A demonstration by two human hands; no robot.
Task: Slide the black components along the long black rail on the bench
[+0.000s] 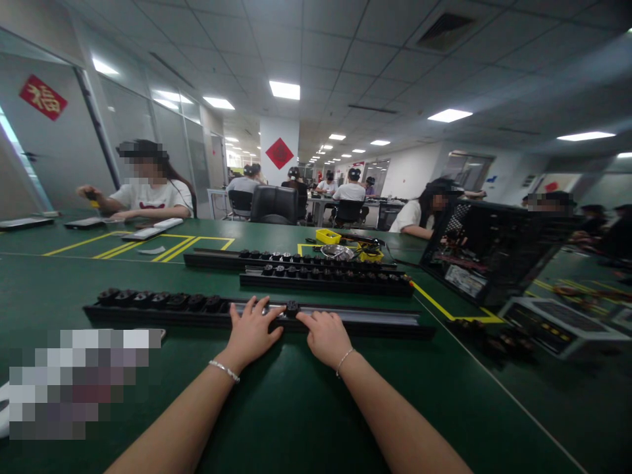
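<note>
left hand (251,332) flat on near rail (355,317), grip unclenched | right hand (323,336) fingertips pinching a black socket module (292,307) mid-rail | left part filled, right length bare | green surface (306,408)

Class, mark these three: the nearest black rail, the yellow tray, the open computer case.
Nearest black rail (375,320), head view, bare right stretch.
Yellow tray (328,236), head view, front wall.
Open computer case (486,250), head view, open side.

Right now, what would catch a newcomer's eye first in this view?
Both hands sit at the centre: the left hand and right hand rest on a long black rail around a small black knob. More knobs line its left end. Behind lie two more knob-filled rails, and right stands an open computer case.
</note>
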